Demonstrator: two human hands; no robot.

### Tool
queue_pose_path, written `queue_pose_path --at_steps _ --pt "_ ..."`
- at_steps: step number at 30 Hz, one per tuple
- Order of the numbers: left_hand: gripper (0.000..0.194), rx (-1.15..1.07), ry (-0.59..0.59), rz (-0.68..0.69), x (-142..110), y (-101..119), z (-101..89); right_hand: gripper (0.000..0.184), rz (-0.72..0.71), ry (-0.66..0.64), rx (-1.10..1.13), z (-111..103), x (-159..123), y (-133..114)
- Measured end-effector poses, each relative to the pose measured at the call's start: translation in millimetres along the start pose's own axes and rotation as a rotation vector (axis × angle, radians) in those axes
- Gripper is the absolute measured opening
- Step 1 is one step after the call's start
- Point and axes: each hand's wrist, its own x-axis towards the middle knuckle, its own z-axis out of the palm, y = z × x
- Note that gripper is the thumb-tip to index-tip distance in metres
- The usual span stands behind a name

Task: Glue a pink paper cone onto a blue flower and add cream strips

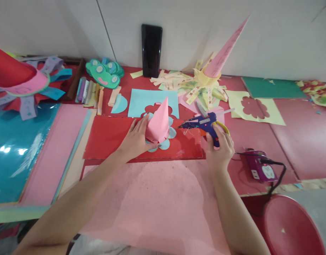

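Observation:
A pink paper cone (pixel 158 124) stands point up on a light blue paper flower (pixel 165 144), whose scalloped petals stick out around its base. My left hand (pixel 137 136) holds the cone from the left, fingers behind it and thumb by the front of the base. To the right, my right hand (pixel 221 147) grips a blue hot glue gun (pixel 205 122) by its handle, with the nozzle pointing left toward the cone. A glue stick (pixel 229 111) juts from the gun's back. Both cone and flower rest on a red board (pixel 107 136).
Behind stand a phone (pixel 151 51) against the wall and a finished pink cone hat (pixel 222 58). Cut paper sheets (pixel 276 115) lie right, near a purple power strip (pixel 259 166). Green frog cutouts (pixel 106 72) and a red cone hat (pixel 14 71) are left; a red stool (pixel 292 226) is lower right.

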Motion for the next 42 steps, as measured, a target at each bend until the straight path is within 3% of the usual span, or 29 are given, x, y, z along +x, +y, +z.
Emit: queue_pose_path --at_steps 2,4,8,11,14,17,22,29,38,40,42 --pt "0.101 -0.057 0.005 -0.022 0 0 -3.2 0.03 0.078 -0.007 0.029 0 1 5" --pt "0.083 -0.126 0.05 -0.017 1 -1 -6.7 0.031 0.148 -0.015 0.054 0 1 9" --pt "0.042 -0.246 0.266 0.057 1 -1 -14.3 0.034 0.245 -0.023 0.109 3 -1 16" --pt "0.03 -0.278 0.419 0.048 1 -2 -21.2 0.036 0.338 -0.036 0.176 7 -2 19" --pt "0.023 -0.268 0.48 0.01 1 -7 -27.6 0.038 0.435 -0.027 0.236 9 -3 21" --pt "0.02 -0.228 0.393 0.004 0 -13 -32.1 0.039 0.472 -0.019 0.254 9 -4 22" --pt "0.02 -0.104 0.029 0.059 -2 -16 -35.1 0.038 0.464 -0.04 0.264 10 -4 22" --pt "0.02 -0.094 -0.185 0.223 -7 -4 -30.6 0.037 0.452 -0.052 0.25 11 -4 24" --pt "0.021 -0.076 -0.224 0.21 -9 -2 -27.2 0.038 0.451 -0.047 0.246 10 -4 22" --pt "0.02 -0.109 -0.193 0.219 -9 -2 -27.4 0.038 0.455 -0.037 0.247 9 -3 20" --pt "0.022 -0.159 -0.082 0.206 -10 -3 -27.1 0.038 0.464 -0.026 0.245 8 -2 18"
